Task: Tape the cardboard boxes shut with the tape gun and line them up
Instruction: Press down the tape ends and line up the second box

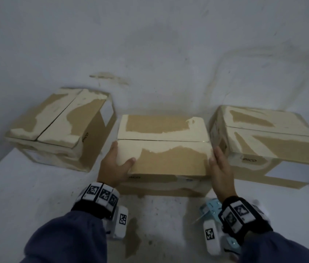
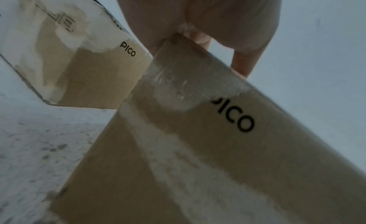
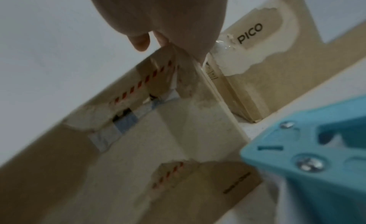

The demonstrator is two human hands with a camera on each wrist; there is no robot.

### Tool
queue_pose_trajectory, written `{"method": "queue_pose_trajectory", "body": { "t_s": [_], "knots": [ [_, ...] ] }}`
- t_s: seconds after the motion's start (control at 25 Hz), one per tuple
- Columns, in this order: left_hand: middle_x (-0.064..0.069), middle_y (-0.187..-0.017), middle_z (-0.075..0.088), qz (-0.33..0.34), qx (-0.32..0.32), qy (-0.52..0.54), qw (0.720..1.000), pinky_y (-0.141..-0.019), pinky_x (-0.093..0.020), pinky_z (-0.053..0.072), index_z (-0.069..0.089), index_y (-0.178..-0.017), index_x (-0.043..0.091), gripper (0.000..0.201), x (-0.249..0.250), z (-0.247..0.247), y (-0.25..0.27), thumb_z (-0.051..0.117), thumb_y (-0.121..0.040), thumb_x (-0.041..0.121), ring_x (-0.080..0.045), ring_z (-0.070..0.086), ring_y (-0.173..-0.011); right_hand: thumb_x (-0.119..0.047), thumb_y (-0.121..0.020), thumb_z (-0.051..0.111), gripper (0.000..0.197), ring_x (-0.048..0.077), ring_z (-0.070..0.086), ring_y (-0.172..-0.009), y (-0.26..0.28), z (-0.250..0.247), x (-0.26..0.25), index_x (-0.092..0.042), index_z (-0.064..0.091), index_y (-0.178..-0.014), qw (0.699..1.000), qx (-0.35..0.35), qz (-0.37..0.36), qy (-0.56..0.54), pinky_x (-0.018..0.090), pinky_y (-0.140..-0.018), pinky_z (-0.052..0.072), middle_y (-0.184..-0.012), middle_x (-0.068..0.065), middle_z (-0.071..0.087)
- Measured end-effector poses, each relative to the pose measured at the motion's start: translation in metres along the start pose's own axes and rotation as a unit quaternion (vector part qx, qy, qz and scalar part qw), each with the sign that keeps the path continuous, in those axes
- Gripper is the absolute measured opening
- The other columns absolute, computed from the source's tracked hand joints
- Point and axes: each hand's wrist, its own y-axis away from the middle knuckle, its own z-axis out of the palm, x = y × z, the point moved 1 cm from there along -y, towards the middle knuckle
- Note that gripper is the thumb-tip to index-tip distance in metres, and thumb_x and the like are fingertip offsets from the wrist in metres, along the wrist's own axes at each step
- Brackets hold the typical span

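Three worn cardboard boxes stand in a row on a white table (image 1: 26,186), flaps folded down. My left hand (image 1: 114,164) lies against the left end of the middle box (image 1: 165,152), thumb stretched over its top. My right hand (image 1: 221,168) presses flat against its right end, fingers straight. The left wrist view shows my left hand's palm (image 2: 208,15) at the middle box's (image 2: 198,149) corner. A light blue tape gun (image 1: 211,206) lies on the table under my right wrist and appears close up as the tape gun (image 3: 316,157) in the right wrist view. Neither hand holds it.
The left box (image 1: 60,126) sits turned at an angle, a gap away from the middle one. The right box (image 1: 269,141) stands close beside my right hand. A white wall rises right behind the boxes. The table's front part holds brown stains.
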Motion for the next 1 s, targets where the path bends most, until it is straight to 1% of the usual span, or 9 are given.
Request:
{"method": "queue_pose_trajectory", "body": {
  "t_s": [0.16, 0.24, 0.4, 0.48, 0.56, 0.68, 0.8, 0.88, 1.0],
  "knots": [
    [-0.003, -0.133, 0.049, -0.020, -0.043, 0.105, 0.993, -0.099, -0.032, 0.040, 0.037, -0.143, 0.006, 0.061, 0.004, -0.022, -0.016, 0.063, -0.088, 0.012, -0.017, 0.047, -0.120, -0.001, -0.096, 0.040, 0.045, 0.017, 0.046, -0.124, -0.011, -0.009, -0.008, -0.010, 0.042, -0.140, 0.985, 0.034, 0.101, -0.138, 0.033, -0.105, 0.037, -0.142, 0.006, 0.048],
    [-0.007, -0.132, 0.052, -0.051, -0.071, 0.119, 0.989, -0.099, -0.037, 0.042, 0.036, -0.143, 0.005, 0.063, 0.002, -0.035, -0.033, 0.063, -0.087, 0.010, -0.024, 0.050, -0.119, 0.002, -0.093, 0.042, 0.042, 0.021, 0.054, -0.116, -0.013, -0.016, -0.012, -0.007, 0.050, -0.133, 0.988, 0.021, 0.110, -0.103, 0.037, -0.102, 0.043, -0.131, 0.009, 0.057],
    [-0.007, -0.100, 0.061, -0.056, -0.166, 0.010, 0.984, -0.077, -0.032, 0.049, 0.036, -0.142, 0.004, 0.062, -0.002, -0.060, -0.066, 0.065, -0.087, 0.011, -0.021, 0.059, -0.090, 0.003, -0.089, 0.050, 0.031, 0.013, 0.058, -0.087, -0.009, -0.027, -0.018, -0.005, 0.062, -0.116, 0.996, -0.007, 0.085, 0.025, 0.018, -0.069, 0.045, -0.105, 0.007, 0.066],
    [-0.007, -0.089, 0.063, -0.059, -0.213, -0.032, 0.975, -0.079, -0.037, 0.052, 0.041, -0.139, 0.003, 0.060, -0.002, -0.067, -0.075, 0.067, -0.085, 0.010, -0.024, 0.063, -0.087, 0.000, -0.088, 0.055, 0.025, 0.014, 0.059, -0.083, -0.014, -0.031, -0.022, -0.007, 0.064, -0.110, 0.993, -0.027, 0.061, 0.101, 0.016, -0.062, 0.043, -0.100, 0.006, 0.067],
    [-0.008, -0.089, 0.063, -0.065, -0.232, -0.065, 0.968, -0.087, -0.043, 0.051, 0.045, -0.134, 0.003, 0.063, -0.002, -0.069, -0.081, 0.073, -0.078, 0.008, -0.029, 0.064, -0.091, -0.002, -0.086, 0.059, 0.020, 0.016, 0.060, -0.081, -0.022, -0.034, -0.026, -0.011, 0.065, -0.103, 0.986, -0.045, 0.051, 0.151, 0.018, -0.062, 0.044, -0.093, 0.001, 0.066],
    [-0.006, -0.103, 0.052, -0.051, -0.231, -0.103, 0.966, -0.086, -0.039, 0.048, 0.043, -0.137, 0.003, 0.080, -0.001, -0.068, -0.087, 0.081, -0.067, 0.002, -0.030, 0.056, -0.097, -0.003, -0.083, 0.063, 0.019, 0.013, 0.059, -0.083, -0.035, -0.033, -0.036, -0.022, 0.060, -0.087, 0.969, -0.106, 0.047, 0.220, 0.022, -0.069, 0.044, -0.088, -0.003, 0.062],
    [-0.009, -0.127, 0.046, -0.039, -0.258, -0.113, 0.959, -0.085, -0.033, 0.045, 0.030, -0.144, 0.004, 0.093, 0.004, -0.065, -0.095, 0.081, -0.066, -0.002, -0.023, 0.050, -0.105, 0.001, -0.081, 0.061, 0.023, 0.007, 0.052, -0.081, -0.049, -0.027, -0.044, -0.019, 0.056, -0.090, 0.952, -0.154, 0.040, 0.261, 0.019, -0.066, 0.041, -0.091, -0.002, 0.056],
    [-0.011, -0.129, 0.047, -0.030, -0.263, -0.115, 0.957, -0.082, -0.029, 0.043, 0.034, -0.142, 0.004, 0.085, 0.007, -0.062, -0.101, 0.077, -0.069, -0.002, -0.021, 0.049, -0.102, 0.005, -0.080, 0.058, 0.023, 0.009, 0.050, -0.078, -0.060, -0.021, -0.047, -0.015, 0.054, -0.091, 0.953, -0.156, 0.044, 0.257, 0.021, -0.064, 0.040, -0.091, 0.001, 0.054],
    [-0.008, -0.112, 0.053, -0.032, -0.253, -0.109, 0.961, -0.073, -0.027, 0.042, 0.040, -0.138, 0.009, 0.064, 0.016, -0.056, -0.111, 0.070, -0.082, 0.013, -0.021, 0.051, -0.096, 0.003, -0.078, 0.059, 0.021, 0.015, 0.050, -0.078, -0.085, -0.014, -0.050, -0.013, 0.051, -0.090, 0.950, -0.152, 0.067, 0.264, 0.028, -0.070, 0.046, -0.090, 0.003, 0.054]
  ]
}}
